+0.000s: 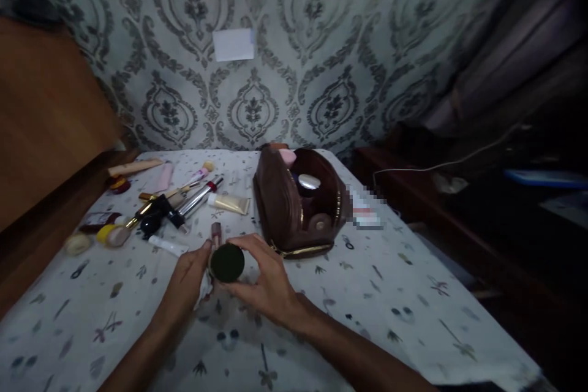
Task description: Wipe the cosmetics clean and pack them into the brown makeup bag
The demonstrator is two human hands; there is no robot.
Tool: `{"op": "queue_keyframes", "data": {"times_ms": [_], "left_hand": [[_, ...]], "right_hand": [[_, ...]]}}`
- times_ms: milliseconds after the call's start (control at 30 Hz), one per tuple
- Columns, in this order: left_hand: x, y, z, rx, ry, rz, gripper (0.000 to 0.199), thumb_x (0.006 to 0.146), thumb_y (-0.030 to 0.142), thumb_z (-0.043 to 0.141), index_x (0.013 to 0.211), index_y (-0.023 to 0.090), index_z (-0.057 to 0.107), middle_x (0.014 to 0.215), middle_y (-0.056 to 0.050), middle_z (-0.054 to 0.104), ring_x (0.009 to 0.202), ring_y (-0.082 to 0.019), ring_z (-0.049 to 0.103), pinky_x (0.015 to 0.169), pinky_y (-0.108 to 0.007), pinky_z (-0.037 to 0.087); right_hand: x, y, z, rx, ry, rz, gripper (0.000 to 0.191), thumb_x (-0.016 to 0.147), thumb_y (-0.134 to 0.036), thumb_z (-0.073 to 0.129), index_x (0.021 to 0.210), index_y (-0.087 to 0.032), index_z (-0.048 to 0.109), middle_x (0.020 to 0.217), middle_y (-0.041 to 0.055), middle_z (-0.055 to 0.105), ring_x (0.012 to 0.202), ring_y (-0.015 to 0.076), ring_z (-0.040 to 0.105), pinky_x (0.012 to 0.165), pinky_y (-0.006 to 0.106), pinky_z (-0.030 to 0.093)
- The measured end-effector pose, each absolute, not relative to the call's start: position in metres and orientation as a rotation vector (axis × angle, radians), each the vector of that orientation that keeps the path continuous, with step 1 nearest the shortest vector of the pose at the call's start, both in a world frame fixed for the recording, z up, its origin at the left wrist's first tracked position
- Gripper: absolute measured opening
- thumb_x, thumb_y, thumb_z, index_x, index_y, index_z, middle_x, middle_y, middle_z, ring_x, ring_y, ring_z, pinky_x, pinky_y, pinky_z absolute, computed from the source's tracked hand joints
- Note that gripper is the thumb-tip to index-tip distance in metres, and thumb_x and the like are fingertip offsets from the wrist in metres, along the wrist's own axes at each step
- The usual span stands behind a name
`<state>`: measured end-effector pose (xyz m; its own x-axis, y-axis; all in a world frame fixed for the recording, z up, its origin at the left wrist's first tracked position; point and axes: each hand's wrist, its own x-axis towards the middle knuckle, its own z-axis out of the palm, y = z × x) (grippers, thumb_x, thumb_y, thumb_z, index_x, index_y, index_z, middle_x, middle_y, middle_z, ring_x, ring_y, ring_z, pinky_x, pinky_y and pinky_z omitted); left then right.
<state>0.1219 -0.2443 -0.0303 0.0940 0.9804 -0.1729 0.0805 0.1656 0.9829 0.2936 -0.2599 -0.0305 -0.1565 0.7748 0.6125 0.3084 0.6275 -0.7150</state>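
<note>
Nearest the camera, observed two bare forearms point(358, 346) extended over a printed white tablecloth point(340, 285). Upon that cloth, found a dark brown bag point(280, 208), unzipped and gaping, just beyond the right hand point(271, 278). Noted that same hand clamped, thumb against fingers, on a round dark-topped container point(228, 262), near side and left of the bag. Unable to see inside the container. Noted left hand point(184, 278) at the container's left edge, fingers bent; unable to tell from this view whether gripping firmly. Left of the bag, recorded a cream tube point(229, 203), then a yellow-banded bottle point(113, 235) farther left. Within the bag, identified a silver-topped item point(309, 182) and, near the upper rim, a smaller pink item point(288, 157). Unable to make out anything deeper, owing to shadow.
</note>
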Motion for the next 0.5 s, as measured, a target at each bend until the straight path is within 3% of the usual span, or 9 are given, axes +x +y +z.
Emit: {"op": "queue_keyframes", "data": {"times_ms": [100,233,333,400,500], "left_hand": [[0.133,-0.241,-0.011,1.522,1.230,1.028,0.050,0.092,0.061,0.050,0.060,0.022,0.053,0.052,0.002,0.053,0.052,-0.016,0.052,0.052,-0.025,0.043],[0.161,-0.235,0.019,2.099,1.168,1.120,0.025,0.097,0.036,0.048,0.102,0.022,0.068,0.065,0.002,0.065,0.054,-0.015,0.060,0.053,-0.024,0.046],[0.193,-0.224,0.040,2.598,0.932,1.234,0.033,0.095,0.019,0.049,0.123,0.022,0.064,0.097,-0.005,0.075,0.085,-0.020,0.071,0.076,-0.029,0.055],[0.217,-0.216,0.051,2.836,0.788,1.264,0.039,0.092,0.013,0.048,0.128,0.020,0.063,0.115,-0.010,0.074,0.105,-0.024,0.069,0.088,-0.034,0.055],[0.244,-0.205,0.057,3.046,0.606,1.294,0.035,0.090,0.011,0.050,0.121,0.015,0.067,0.113,-0.012,0.075,0.105,-0.026,0.069,0.088,-0.034,0.058]], "right_hand": [[0.321,-0.265,-0.005,-0.864,-1.652,0.473,0.049,0.078,-0.037,0.081,0.121,-0.024,0.061,0.111,0.0082,0.071,0.102,0.0224,0.067,0.088,0.035,0.055],[0.381,-0.264,0.035,-0.980,-1.434,0.358,0.046,0.074,-0.037,0.084,0.114,-0.025,0.064,0.116,0.0088,0.067,0.110,0.0250,0.065,0.094,0.039,0.054],[0.427,-0.246,0.064,-1.069,-1.305,0.338,0.038,0.074,-0.038,0.083,0.105,-0.025,0.066,0.108,0.0049,0.070,0.102,0.0217,0.067,0.092,0.038,0.055],[0.453,-0.227,0.078,-1.094,-1.307,0.384,0.038,0.072,-0.038,0.084,0.102,-0.023,0.066,0.103,0.0034,0.072,0.097,0.0207,0.069,0.092,0.039,0.055],[0.480,-0.193,0.091,-1.112,-1.365,0.459,0.041,0.067,-0.037,0.085,0.098,-0.020,0.066,0.097,0.0027,0.074,0.092,0.0206,0.069,0.090,0.039,0.055]]}}
